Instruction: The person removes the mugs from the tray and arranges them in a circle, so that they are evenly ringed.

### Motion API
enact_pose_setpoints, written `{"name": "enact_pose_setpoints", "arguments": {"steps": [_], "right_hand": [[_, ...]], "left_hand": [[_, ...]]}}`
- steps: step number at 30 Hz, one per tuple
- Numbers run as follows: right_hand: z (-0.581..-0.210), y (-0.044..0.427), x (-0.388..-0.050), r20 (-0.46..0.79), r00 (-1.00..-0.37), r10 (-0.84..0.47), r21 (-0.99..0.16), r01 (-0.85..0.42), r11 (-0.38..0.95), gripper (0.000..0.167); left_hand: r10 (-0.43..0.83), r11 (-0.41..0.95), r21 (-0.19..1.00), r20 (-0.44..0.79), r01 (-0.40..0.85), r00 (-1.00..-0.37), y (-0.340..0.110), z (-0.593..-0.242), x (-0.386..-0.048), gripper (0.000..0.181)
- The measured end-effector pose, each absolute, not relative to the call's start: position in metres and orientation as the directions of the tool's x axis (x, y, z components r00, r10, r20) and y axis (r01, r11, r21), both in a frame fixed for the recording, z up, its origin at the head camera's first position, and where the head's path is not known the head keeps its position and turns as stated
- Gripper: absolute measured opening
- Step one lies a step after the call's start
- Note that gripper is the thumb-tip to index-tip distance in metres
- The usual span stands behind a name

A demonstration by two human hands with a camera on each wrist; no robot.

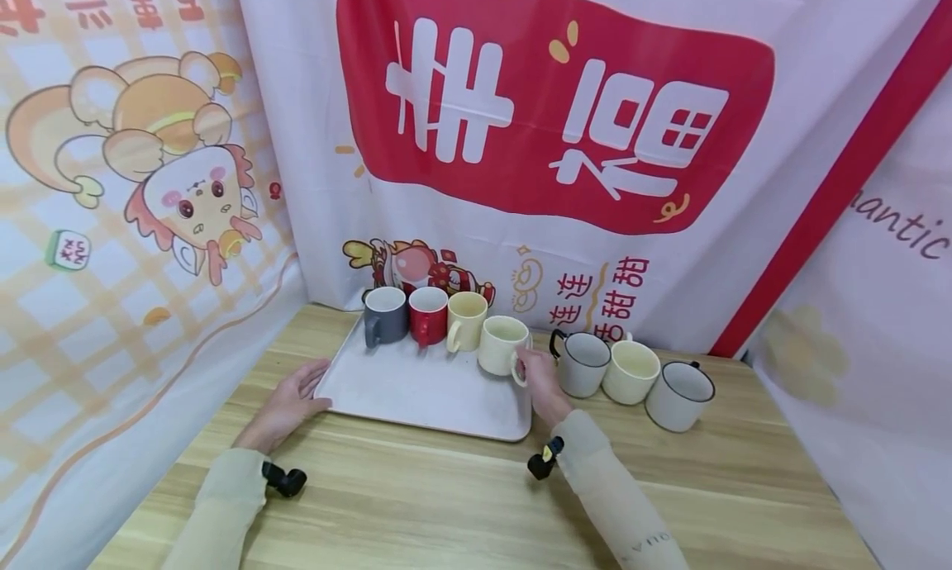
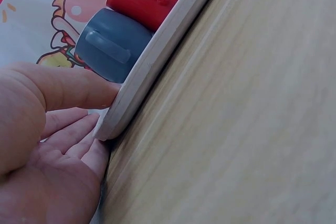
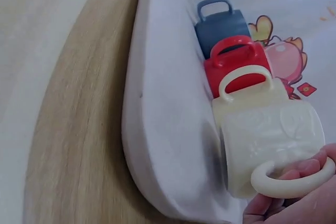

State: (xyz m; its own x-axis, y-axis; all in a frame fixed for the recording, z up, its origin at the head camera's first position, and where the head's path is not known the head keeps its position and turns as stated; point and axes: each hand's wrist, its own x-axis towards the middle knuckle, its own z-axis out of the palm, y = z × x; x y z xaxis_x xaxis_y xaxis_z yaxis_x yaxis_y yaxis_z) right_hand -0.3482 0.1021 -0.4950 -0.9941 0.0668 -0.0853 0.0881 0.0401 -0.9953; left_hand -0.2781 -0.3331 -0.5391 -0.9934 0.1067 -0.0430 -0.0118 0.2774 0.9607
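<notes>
My left hand [image 1: 286, 405] lies at the left front corner of the white tray [image 1: 424, 396]; in the left wrist view its thumb [image 2: 73, 88] touches the rim and the fingers extend along the side. Pinched by its handle in my right hand [image 1: 543, 380] is a pale cream embossed mug [image 1: 500, 347], upright at the tray's right end; whether its base touches the tray cannot be told. Left of it on the tray stand a yellow mug [image 1: 470, 318], a red mug [image 1: 429, 314] and a dark grey-blue mug [image 1: 388, 314], handles facing the front.
Right of the tray on the wooden table [image 1: 416, 504] stand a grey-white mug with a dark rim [image 1: 583, 368], a cream mug [image 1: 629, 374] and another dark-rimmed mug [image 1: 678, 398]. Printed cloth [image 1: 297, 140] hangs behind the table and at both sides.
</notes>
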Motion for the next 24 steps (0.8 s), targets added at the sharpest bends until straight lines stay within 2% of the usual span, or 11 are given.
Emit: {"name": "enact_pose_setpoints", "arguments": {"steps": [11,19,24], "right_hand": [[-0.466,0.153,-0.304,-0.102,-0.984,-0.149,-0.995,0.099,0.022,0.040],[-0.450,0.217,-0.258,-0.109,-0.933,-0.344,-0.993,0.083,0.088,0.039],[-0.455,0.263,-0.231,-0.089,-0.902,-0.423,-0.995,0.067,0.069,0.037]], "left_hand": [[0.099,0.281,0.959,-0.057,-0.027,-0.993,-0.332,-0.539,-0.279,0.086],[0.114,0.256,0.967,-0.040,-0.010,-0.993,-0.332,-0.540,-0.279,0.087],[0.109,0.260,0.966,-0.045,-0.015,-0.993,-0.332,-0.539,-0.279,0.087]]}}
